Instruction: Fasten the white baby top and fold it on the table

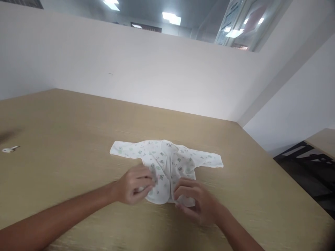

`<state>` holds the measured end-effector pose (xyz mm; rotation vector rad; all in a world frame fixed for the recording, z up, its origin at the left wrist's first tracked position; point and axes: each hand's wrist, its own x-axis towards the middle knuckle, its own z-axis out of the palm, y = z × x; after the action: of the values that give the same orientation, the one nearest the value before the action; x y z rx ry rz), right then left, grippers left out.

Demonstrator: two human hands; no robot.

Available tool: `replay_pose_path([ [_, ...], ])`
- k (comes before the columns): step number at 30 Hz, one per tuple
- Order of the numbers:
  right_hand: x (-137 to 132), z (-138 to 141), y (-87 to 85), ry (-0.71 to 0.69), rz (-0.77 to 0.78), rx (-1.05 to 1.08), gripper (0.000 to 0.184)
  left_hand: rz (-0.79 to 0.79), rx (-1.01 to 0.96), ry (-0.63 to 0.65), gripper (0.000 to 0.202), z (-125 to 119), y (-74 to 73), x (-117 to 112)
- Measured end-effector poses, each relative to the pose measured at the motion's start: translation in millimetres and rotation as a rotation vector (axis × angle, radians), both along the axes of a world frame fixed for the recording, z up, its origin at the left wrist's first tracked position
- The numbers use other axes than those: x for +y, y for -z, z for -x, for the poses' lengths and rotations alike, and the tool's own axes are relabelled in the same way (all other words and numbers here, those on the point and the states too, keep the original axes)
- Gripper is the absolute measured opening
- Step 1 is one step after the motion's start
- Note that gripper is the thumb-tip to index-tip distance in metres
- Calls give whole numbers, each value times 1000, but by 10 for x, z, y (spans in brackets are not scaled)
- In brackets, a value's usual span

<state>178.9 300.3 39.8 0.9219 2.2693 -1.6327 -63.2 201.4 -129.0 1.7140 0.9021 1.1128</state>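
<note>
A small white baby shirt with a print of little animals lies on the table, both sleeves spread sideways and its front panels meeting near the middle. The collar with a dark label faces away from me. My left hand is at the shirt's lower left edge, fingers curled toward the thumb; whether cloth is pinched between them is hidden by blur. Over the lower right hem is my right hand, its fingers bent and the thumb apart, with white cloth showing through the gap.
The wooden table runs back to a white partition wall with glass above it. Far left lies a small white object with a dark tip. Beyond the right table edge stands another table with dark metal parts beneath.
</note>
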Motion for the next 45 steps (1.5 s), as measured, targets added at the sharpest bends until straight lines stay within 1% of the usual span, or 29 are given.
replay_pose_path([
  [2,-27,-26,61,22,-62,-50,9,154,146,-106,30,59,73,77],
  [4,-47,-68,122,5,-92,-154,16,348,320,-153,35,150,163,186],
  [6,-63,-95,154,-42,-81,-257,24,537,465,-160,41,264,270,299],
  [7,-70,-98,157,-59,-72,-301,24,619,513,-161,46,327,332,347],
  [9,-81,-85,143,-68,-53,-356,17,755,566,-154,57,454,476,411],
  [10,-86,-74,130,-69,-44,-373,12,813,577,-128,61,516,556,426],
  [12,-92,-54,104,-83,-26,-392,6,896,596,-84,66,632,720,427],
  [15,-96,-44,81,-108,-14,-382,3,964,639,-104,63,770,929,402],
  [17,-98,-39,72,-106,-7,-356,3,976,655,-136,62,824,1007,400],
  [18,-100,-34,67,-105,-5,-342,3,968,661,-152,62,837,1020,408],
  [20,-102,-17,57,-100,-13,-333,5,908,665,-202,62,841,984,444],
  [21,-102,-9,52,-95,-17,-338,6,860,655,-235,61,836,931,469],
  [23,-100,2,48,-78,-15,-363,12,774,601,-297,57,829,760,518],
  [25,-101,0,61,-52,-27,-386,19,774,512,-308,52,835,532,545],
  [27,-117,-7,101,-16,-72,-362,15,852,438,-201,55,846,304,529],
  [28,-134,-5,132,1,-108,-324,11,898,400,-100,58,850,207,506],
  [29,-158,4,169,18,-150,-274,8,962,343,44,59,849,128,476],
  [31,-223,49,260,30,-248,-172,24,1032,216,328,50,827,25,409],
  [32,-261,83,311,21,-304,-132,33,1045,158,437,44,804,-1,379],
  [33,-299,121,363,8,-361,-101,39,1043,115,510,39,774,-15,352],
  [34,-335,160,411,-2,-418,-72,41,1040,86,547,37,736,-20,329],
  [36,-387,226,487,-1,-489,-1,31,1044,60,552,36,650,-17,294],
  [37,-401,248,508,27,-496,36,24,1046,50,536,37,609,-16,283],
  [39,-400,268,508,123,-456,91,17,1048,35,495,38,553,-20,274],
  [42,-354,258,424,240,-375,82,22,1091,-1,481,43,592,-43,305],
  [44,-312,238,341,230,-338,55,23,1136,-21,500,48,700,-58,346],
  [45,-288,225,299,187,-303,48,23,1153,-20,532,50,765,-61,368],
])
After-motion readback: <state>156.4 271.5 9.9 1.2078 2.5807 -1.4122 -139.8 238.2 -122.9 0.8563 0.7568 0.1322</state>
